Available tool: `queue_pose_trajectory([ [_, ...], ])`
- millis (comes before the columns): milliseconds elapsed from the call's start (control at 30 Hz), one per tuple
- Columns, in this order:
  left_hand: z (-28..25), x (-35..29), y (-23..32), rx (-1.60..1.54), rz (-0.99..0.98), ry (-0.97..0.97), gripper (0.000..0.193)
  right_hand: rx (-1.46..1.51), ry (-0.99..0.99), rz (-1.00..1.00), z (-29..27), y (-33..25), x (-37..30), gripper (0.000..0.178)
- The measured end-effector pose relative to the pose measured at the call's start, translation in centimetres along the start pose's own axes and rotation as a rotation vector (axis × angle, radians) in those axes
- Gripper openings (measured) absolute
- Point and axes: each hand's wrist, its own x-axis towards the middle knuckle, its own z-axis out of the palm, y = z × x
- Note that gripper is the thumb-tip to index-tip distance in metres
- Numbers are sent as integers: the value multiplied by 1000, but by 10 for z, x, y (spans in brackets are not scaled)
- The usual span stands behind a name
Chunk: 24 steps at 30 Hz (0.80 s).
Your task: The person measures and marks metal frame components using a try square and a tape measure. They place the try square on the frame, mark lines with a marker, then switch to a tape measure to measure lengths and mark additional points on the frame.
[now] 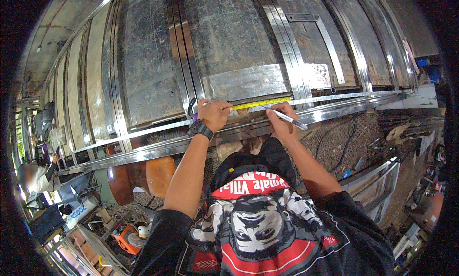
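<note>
Our left hand (214, 114) pins the yellow tape measure (260, 103) along the steel rail (334, 111) at the surface's near edge, its blade running rightward past our right hand (282, 125), closed on a marker (289, 119).

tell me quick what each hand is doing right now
Left hand: closed, pressing the yellow tape measure onto the steel bar.
Right hand: closed on a marker pen.

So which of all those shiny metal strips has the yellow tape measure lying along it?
The long horizontal strip at the bench's near edge, under both hands. The left hand pins the yellow tape measure on it; the right hand holds a pen. The other strips lie untouched.
</note>
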Motion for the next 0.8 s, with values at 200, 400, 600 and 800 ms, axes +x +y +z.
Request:
queue_pose_trajectory([
  [200, -3, 1, 4, 24, -5, -11, 26, 263, 116, 156, -25, 9, -26, 17],
  [400, 0, 2, -1, 26, -3, -28, 27, 267, 131, 164, -27, 11, -27, 19],
  [600, 1, 2, -4, 23, 15, -11, 26, 240, 104, 176, -30, 15, -26, 19],
  [800, -2, 3, -1, 19, 6, -33, 26, 229, 60, 143, -26, 17, -25, 19],
])
